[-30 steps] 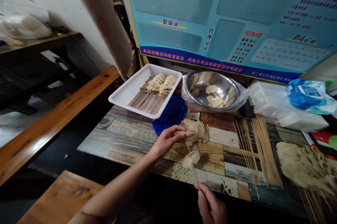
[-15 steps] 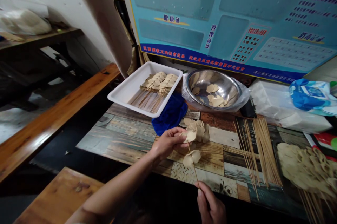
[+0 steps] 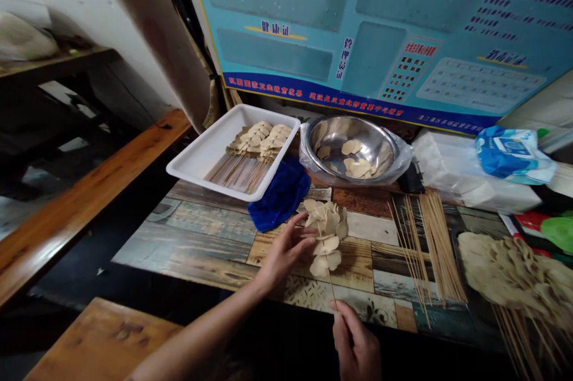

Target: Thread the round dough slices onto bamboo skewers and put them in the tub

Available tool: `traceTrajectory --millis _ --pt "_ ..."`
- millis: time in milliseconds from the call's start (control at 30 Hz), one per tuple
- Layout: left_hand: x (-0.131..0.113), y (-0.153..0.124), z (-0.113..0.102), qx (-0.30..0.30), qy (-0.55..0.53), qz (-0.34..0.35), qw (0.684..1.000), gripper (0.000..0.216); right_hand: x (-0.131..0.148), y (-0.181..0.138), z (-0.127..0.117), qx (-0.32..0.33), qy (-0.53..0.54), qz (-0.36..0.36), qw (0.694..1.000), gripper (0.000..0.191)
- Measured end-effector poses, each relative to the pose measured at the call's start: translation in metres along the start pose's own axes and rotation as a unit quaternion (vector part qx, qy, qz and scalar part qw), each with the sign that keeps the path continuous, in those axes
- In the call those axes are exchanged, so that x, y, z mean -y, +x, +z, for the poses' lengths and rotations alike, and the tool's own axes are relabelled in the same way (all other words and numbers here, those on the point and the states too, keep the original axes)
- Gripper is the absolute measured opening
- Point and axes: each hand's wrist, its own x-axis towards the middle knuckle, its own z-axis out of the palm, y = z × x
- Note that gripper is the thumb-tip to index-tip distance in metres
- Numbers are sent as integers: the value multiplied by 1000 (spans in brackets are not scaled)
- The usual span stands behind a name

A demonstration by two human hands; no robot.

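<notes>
My right hand (image 3: 356,342) pinches the lower end of a thin bamboo skewer (image 3: 330,288) near the table's front edge. Pale round slices (image 3: 326,254) are threaded on the skewer's upper part. My left hand (image 3: 286,249) has its fingers pressed against the top slice on the skewer, right beside a small pile of loose slices (image 3: 326,217) on the table.
A white tray (image 3: 197,160) holds finished skewers. A steel bowl (image 3: 380,148) with a few slices sits on plastic, a blue cloth (image 3: 280,196) in front. Bare skewers (image 3: 425,237) lie to the right, beside more filled skewers (image 3: 514,273). A wooden bench (image 3: 67,214) runs on the left.
My left hand took a slice from the pile and pushed it down the skewer toward the threaded ones. The view shifted slightly.
</notes>
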Motion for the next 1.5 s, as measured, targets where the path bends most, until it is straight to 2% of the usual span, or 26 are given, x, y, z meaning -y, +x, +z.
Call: traceTrajectory --millis 67,167,267,333,433,533,600,767,900,1000,1067,1167,1267,1367,1500 --pt "-4 10 -1 -12 136 82 987 23 -3 0 -5 -16 -12 6 1000 42" --pt "-5 29 6 7 345 175 922 18 -8 0 -14 -28 -32 21 999 42" --pt "2 44 19 -7 464 200 863 15 -12 -1 -22 -29 -41 35 998 41" --pt "7 48 25 -14 484 209 850 9 -15 -3 -26 -33 -41 43 998 40" --pt "5 46 24 -6 437 220 872 6 -18 -6 -28 -39 -39 50 997 41" --pt "-4 43 10 19 338 166 926 5 -19 -8 -29 -42 -34 51 997 41" --pt "-9 43 -3 42 304 125 944 6 -20 -9 -29 -41 -31 53 997 43" --pt "-4 46 -26 5 367 133 921 13 -20 -9 -27 -41 -27 65 997 45" --pt "6 44 -23 5 361 138 922 27 -18 -9 -24 -32 -18 63 997 44" --pt "5 41 -18 -10 375 171 911 18 -16 -8 -22 -26 -10 57 998 44" --pt "1 40 -16 -15 350 164 922 12 -15 -8 -21 -21 -6 57 998 42" --pt "-5 38 -15 -10 238 114 965 15 -12 -11 -17 -9 4 47 999 40" --pt "-7 35 -12 23 42 22 999 24 -9 -14 -10 5 23 32 999 40" --pt "-9 32 -8 36 -83 -47 995 30 -8 -15 -6 15 37 30 999 39" --pt "-14 29 -5 13 -108 -42 993 31 -9 -15 -6 16 45 15 999 36"
